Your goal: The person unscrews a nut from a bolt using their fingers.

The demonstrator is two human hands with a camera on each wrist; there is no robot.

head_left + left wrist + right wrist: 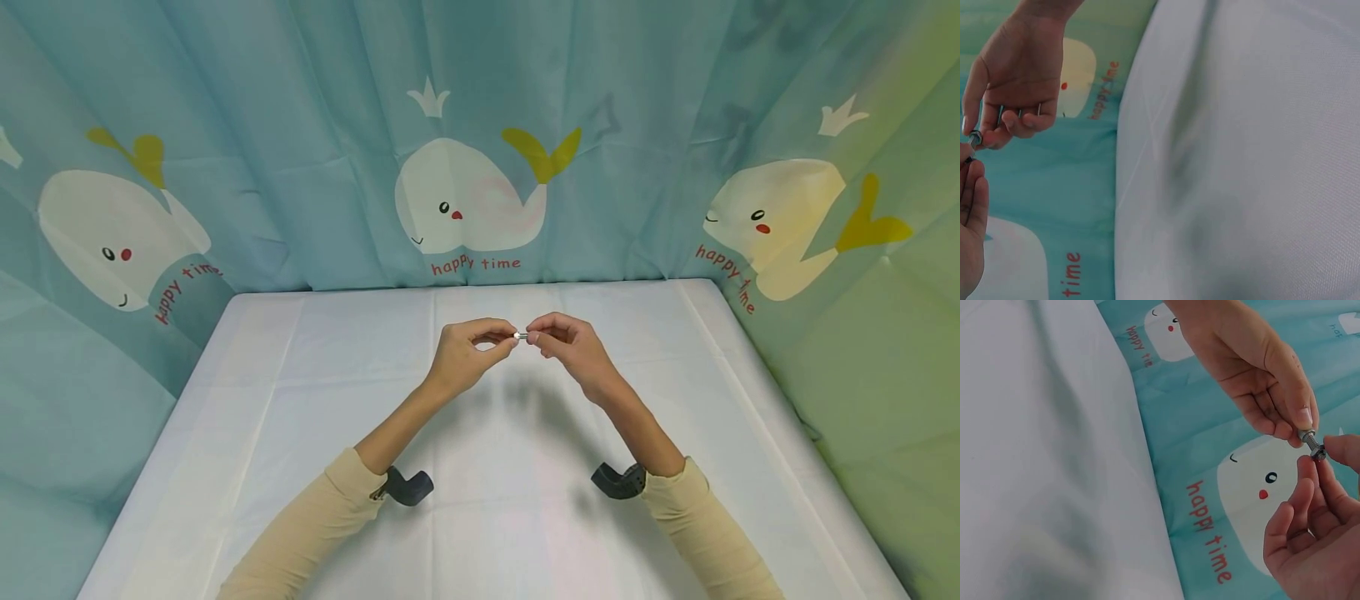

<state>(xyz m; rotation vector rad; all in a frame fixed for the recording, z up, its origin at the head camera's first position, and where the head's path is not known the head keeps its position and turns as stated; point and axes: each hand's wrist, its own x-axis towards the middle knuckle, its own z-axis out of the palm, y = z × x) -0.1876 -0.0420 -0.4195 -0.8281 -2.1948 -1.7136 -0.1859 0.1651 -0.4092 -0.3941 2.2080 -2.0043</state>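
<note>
A small silver bolt [522, 336] is held up in the air between both hands, over the far half of the table. My left hand [467, 357] pinches its head end between thumb and fingertips. In the right wrist view, the bolt's threaded shank [1312, 442] shows between the two hands, and a nut [1318, 452] is at its other end. Thumb and fingertips of my right hand [581, 354] pinch that nut. The left wrist view has the nut [975, 135] at the left edge, partly covered by fingers.
A white cloth covers the table [337, 500]. Behind it and along both sides hangs a blue-green curtain [315, 208] printed with whales. Dark curved wrist mounts [408, 486] stick inward from both sleeve cuffs.
</note>
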